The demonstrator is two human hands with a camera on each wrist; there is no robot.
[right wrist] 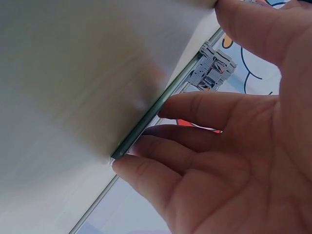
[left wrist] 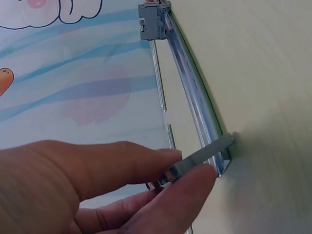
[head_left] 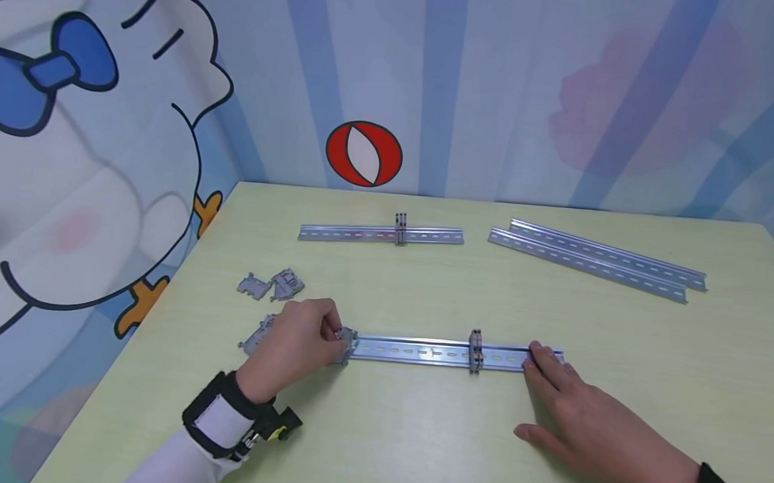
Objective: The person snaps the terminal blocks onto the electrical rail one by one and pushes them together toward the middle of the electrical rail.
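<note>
A slotted metal DIN rail (head_left: 409, 351) lies lengthwise across the near part of the table. My left hand (head_left: 293, 348) pinches a thin grey terminal block (left wrist: 202, 155) between thumb and fingers at the rail's left end. In the left wrist view that block is tilted and overlaps the rail's end. Toward the right, grey terminal blocks (head_left: 475, 351) stand upright on the same rail. My right hand (head_left: 601, 427) rests its extended fingers on the rail's right end, its thumb held apart in front of the rail.
Loose grey terminal blocks (head_left: 287, 284) lie left of the rail, some partly hidden by the left hand. Farther back is a second rail (head_left: 349, 233) carrying upright blocks (head_left: 400, 229). Two bare rails (head_left: 591, 263) lie at the back right. A printed backdrop (head_left: 482, 95) borders the table.
</note>
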